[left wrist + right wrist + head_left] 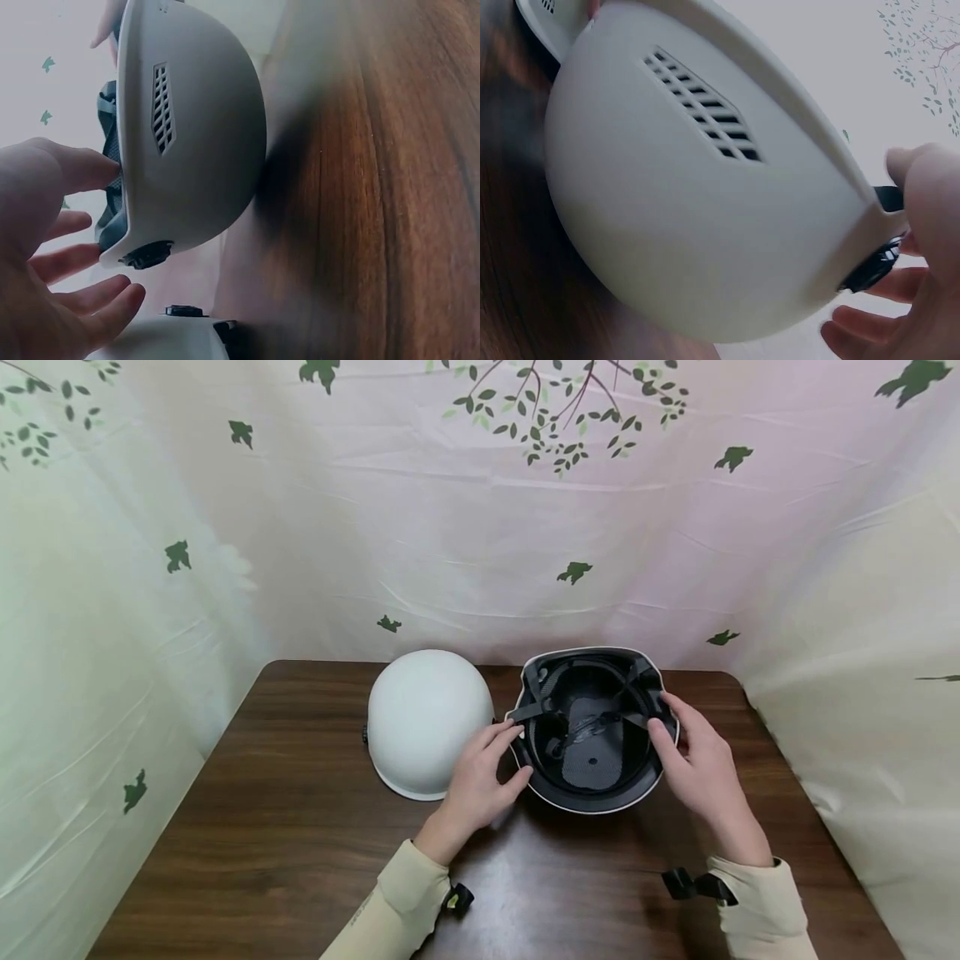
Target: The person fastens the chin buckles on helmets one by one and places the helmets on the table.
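Observation:
An upturned white helmet (592,802) rests dome down on the table, its black padded inside and straps (592,727) facing up. My left hand (480,781) is at its left rim, thumb and fingertips touching the edge, fingers loosely spread. At the right rim my right hand (697,764) holds the edge, thumb over the inside and fingers outside. The right wrist view shows those fingers beside a black round fitting (874,266) on the shell. A vent grille (163,109) shows on the helmet's side in the left wrist view.
A second white helmet (427,718) sits dome up just left of the first, close behind my left hand. Both stand toward the back of the dark wooden table (262,827). A pale curtain (480,543) with leaf prints hangs behind and along both sides.

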Demonstrator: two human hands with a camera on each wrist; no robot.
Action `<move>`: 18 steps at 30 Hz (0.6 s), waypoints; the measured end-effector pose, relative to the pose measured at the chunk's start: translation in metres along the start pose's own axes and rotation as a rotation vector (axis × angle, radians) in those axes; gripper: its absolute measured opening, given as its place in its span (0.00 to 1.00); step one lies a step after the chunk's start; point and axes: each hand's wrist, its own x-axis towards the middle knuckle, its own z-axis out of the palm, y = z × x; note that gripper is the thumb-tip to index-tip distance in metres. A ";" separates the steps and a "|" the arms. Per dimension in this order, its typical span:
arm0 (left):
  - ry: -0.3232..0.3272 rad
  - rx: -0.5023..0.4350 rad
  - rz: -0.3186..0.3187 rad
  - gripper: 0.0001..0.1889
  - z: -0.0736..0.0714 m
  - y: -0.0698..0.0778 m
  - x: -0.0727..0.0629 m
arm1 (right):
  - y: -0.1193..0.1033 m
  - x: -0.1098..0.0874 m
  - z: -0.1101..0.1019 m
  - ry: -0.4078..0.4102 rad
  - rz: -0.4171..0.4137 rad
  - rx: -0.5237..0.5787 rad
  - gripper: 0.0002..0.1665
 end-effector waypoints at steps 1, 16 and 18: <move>-0.010 0.003 0.000 0.29 0.001 0.000 0.000 | 0.000 0.000 0.001 0.015 -0.005 0.004 0.30; -0.125 -0.012 -0.066 0.31 0.009 -0.001 -0.006 | 0.001 0.003 0.006 0.120 -0.109 0.184 0.24; -0.130 -0.017 -0.068 0.31 0.009 -0.001 -0.006 | 0.001 0.003 0.006 0.126 -0.111 0.189 0.24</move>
